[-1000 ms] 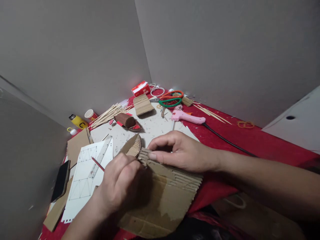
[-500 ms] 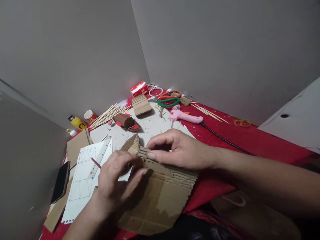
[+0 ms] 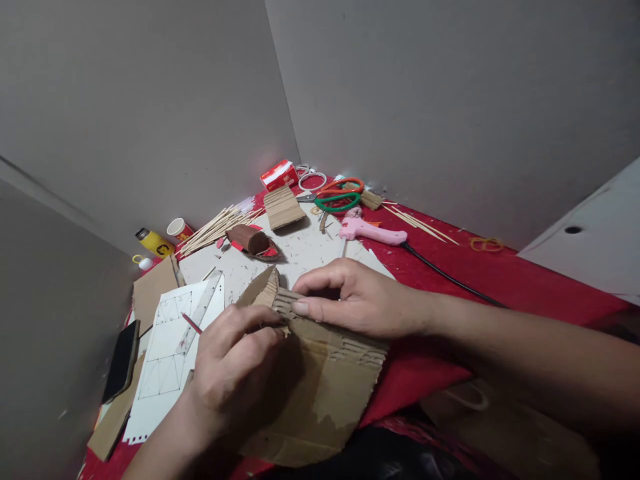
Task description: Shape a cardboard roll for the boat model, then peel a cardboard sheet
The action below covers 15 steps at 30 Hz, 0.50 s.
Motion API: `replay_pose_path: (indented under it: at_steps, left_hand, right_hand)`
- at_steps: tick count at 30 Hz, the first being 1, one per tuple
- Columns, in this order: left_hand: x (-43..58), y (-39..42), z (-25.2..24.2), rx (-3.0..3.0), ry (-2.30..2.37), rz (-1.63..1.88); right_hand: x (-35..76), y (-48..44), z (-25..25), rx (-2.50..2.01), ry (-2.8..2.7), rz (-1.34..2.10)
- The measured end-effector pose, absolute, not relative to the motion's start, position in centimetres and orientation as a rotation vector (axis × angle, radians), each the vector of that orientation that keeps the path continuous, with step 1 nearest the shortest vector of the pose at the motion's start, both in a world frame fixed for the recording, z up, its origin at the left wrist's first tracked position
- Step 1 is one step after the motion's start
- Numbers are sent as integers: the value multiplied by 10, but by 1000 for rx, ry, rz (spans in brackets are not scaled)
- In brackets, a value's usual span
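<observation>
A big piece of brown corrugated cardboard [image 3: 325, 393] lies in front of me on the red table [image 3: 500, 280], its top paper layer partly peeled off so the ribs show. My left hand [image 3: 235, 373] pinches the torn paper edge near the cardboard's upper left corner, fingers closed. My right hand [image 3: 350, 297] presses down on the ribbed top edge, thumb and fingers curled around it. A peeled flap [image 3: 263, 288] stands up between the two hands.
A white sheet with a drawn grid [image 3: 170, 347], a ruler and a red pencil [image 3: 193, 325] lie left. A black phone [image 3: 121, 360] is at the far left. Behind are a pink glue gun [image 3: 373, 232], scissors [image 3: 337, 195], wooden skewers [image 3: 215, 227], a red box [image 3: 278, 175], grey walls.
My left hand's fingers have re-gripped the torn paper edge, and the cardboard has shifted slightly. My right hand stays pressed on the top edge.
</observation>
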<state>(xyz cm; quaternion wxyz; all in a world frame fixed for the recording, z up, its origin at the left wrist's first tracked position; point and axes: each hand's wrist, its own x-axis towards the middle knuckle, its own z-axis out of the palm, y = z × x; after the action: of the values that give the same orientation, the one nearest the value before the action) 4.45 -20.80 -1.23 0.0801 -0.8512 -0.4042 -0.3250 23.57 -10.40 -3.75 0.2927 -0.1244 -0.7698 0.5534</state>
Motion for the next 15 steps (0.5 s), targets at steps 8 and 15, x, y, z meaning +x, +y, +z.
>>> replay_pose_path:
  at_steps: [8, 15]
  left_hand:
    - [32, -208, -20, -2646, -1091, -821]
    - [1, -239, -33, -2649, -1402, -707]
  right_hand:
    - [236, -95, -39, -469, -1944, 1502]
    - [237, -87, -37, -535, -1910, 1436]
